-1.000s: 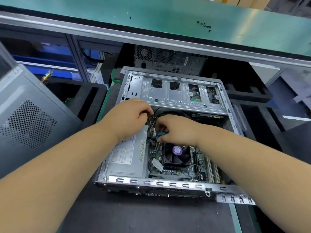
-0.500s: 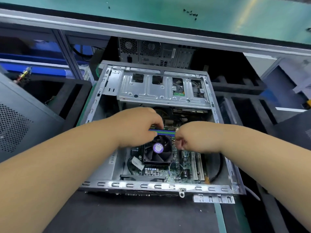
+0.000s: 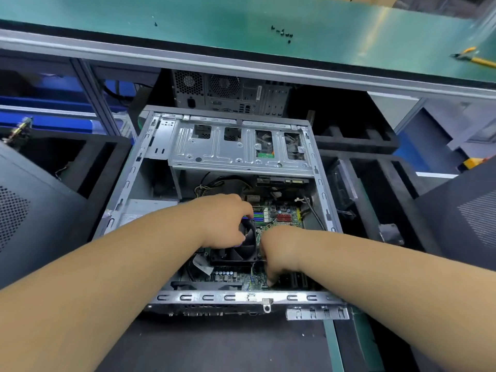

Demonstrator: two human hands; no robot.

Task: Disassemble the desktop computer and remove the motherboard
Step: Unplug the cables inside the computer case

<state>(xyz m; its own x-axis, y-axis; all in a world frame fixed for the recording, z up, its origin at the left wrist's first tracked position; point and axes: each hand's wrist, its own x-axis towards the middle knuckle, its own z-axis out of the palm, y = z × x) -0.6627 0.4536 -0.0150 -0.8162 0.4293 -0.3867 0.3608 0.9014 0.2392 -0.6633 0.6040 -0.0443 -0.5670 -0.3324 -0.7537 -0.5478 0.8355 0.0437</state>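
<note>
both hands (image 3: 225,221) inside open case (image 3: 319,183)

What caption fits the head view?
Both hands reach into the open computer case: left hand on the fan, right hand beside it.

Bright overhead light, soft blur, wide-angle edge distortion

Both arms reach forward; left hand (image 3: 224,221) curled, knuckles up — right hand (image 3: 277,251) curled, fingertips down.
</note>
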